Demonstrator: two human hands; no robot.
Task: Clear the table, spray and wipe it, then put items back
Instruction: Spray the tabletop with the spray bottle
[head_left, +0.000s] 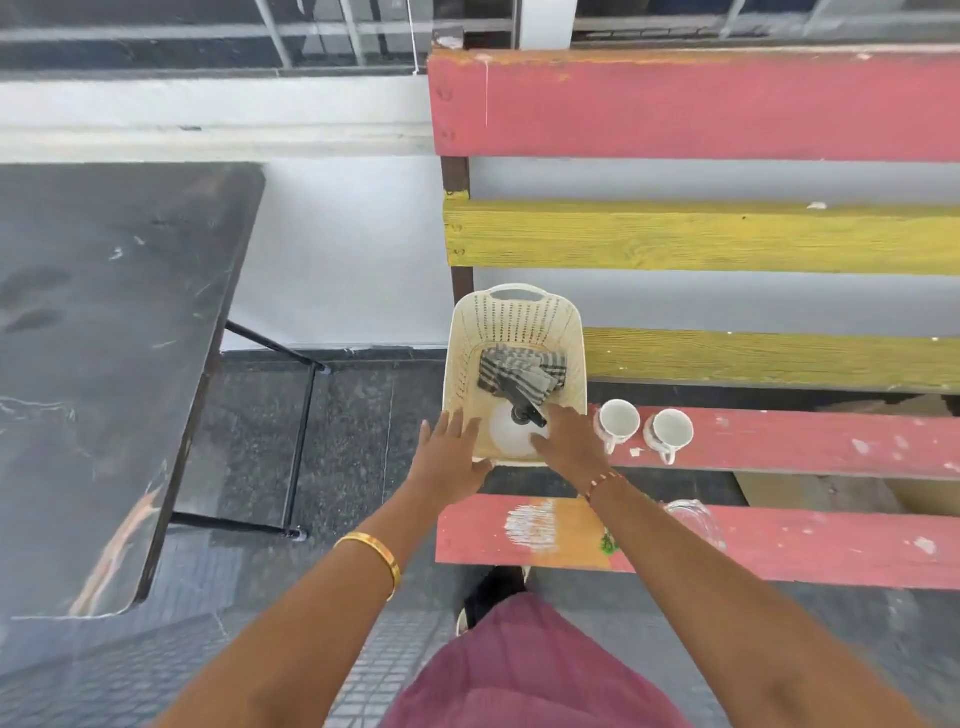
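Observation:
A cream plastic basket (511, 317) stands on the painted bench and holds a white spray bottle (509, 431) with a black nozzle and a striped grey cloth (519, 366). My left hand (449, 452) is spread open against the basket's near left corner. My right hand (569, 441) reaches into the basket with fingers apart, resting on the spray bottle's right side without closing on it. Two white cups (618, 418) (671, 428) stand on the pink slat just right of the basket. The dark table (104, 338) is at the left.
The bench (727, 104) has pink and yellow slats with gaps between them. A clear glass object (698, 519) lies on the near pink slat under my right forearm. Dark tiled floor (353, 441) separates the table from the bench.

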